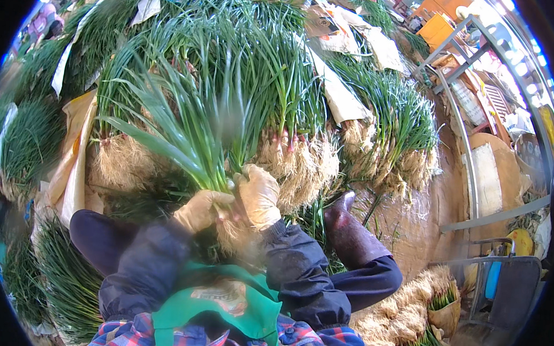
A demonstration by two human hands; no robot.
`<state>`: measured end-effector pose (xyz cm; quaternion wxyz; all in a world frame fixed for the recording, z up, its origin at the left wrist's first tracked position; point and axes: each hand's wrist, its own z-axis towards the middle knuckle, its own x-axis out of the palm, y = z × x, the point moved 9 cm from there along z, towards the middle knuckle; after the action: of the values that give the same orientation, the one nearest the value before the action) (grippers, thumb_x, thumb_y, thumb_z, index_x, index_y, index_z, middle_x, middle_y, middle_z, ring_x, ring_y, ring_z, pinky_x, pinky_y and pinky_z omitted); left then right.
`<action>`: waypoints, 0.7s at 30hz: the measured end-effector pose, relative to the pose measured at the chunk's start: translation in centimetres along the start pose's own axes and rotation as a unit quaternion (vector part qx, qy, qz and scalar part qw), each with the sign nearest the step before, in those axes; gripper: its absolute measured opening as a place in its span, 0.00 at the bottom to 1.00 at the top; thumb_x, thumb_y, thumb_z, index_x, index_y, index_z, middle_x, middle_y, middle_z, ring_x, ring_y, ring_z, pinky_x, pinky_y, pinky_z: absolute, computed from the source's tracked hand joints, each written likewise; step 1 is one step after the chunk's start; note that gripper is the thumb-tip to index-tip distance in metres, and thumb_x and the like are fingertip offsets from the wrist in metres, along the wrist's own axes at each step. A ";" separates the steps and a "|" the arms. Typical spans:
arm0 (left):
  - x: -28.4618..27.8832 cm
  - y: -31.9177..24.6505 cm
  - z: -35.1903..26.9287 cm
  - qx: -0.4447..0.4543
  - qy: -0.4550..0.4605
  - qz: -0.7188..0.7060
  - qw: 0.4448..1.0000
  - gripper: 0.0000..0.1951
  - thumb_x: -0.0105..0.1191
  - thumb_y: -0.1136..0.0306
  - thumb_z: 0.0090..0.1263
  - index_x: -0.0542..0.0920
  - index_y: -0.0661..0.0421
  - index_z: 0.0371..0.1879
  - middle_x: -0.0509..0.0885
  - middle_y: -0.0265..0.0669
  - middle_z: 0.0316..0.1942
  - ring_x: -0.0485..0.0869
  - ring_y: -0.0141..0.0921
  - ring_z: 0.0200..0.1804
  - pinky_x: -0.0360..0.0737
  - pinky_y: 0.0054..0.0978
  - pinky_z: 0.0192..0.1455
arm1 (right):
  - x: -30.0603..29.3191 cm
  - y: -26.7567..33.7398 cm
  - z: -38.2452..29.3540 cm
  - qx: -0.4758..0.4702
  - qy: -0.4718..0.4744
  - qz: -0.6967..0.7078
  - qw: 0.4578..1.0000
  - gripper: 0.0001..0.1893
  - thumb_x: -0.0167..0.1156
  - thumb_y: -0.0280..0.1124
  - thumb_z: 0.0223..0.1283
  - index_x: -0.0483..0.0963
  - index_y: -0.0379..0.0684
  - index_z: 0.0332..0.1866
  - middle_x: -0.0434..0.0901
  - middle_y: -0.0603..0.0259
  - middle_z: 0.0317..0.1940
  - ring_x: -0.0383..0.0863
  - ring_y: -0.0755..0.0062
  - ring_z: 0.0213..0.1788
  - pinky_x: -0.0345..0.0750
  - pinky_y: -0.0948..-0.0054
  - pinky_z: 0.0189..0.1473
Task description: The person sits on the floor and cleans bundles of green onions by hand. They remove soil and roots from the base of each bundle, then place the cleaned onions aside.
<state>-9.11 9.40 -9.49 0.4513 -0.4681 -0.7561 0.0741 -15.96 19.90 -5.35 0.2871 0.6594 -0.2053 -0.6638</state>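
Note:
My left hand (203,210), in a tan work glove, is closed around the lower stems of a bunch of long-leaved green plants (189,135), perhaps garlic or leeks. Beside it, my right hand (258,195), gloved alike, grips stems just above the pinkish bases. Pale stringy roots (231,234) hang below both hands, over my green apron (218,306). The bunch leans up and left, its leaves spread across a large heap of similar plants (286,79). Thick root clumps (300,169) of that heap lie just past my right hand.
Sacking (74,148) lies at left, with more plants around it. My boot (353,233) rests on the wet brown floor (410,222). Bundles with roots up (401,306) stand at lower right. A metal frame (468,145) and a cart (506,288) are at right. People (45,22) are at far upper left.

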 end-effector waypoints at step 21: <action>-0.2 0.3 -4.8 0.081 0.084 -0.128 0.985 0.17 0.52 0.76 0.56 0.74 0.69 0.45 0.83 0.47 0.31 0.82 0.39 0.19 0.83 0.28 0.22 | 7.5 2.8 -5.7 0.429 0.247 0.691 0.527 0.25 0.56 0.62 0.58 0.71 0.47 0.41 0.74 0.60 0.25 0.68 0.72 0.19 0.65 0.73 0.21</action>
<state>-5.23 7.93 -6.96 0.5550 -0.3338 -0.7610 0.0370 -9.71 13.54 -9.48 0.3779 0.4933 -0.7772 0.0993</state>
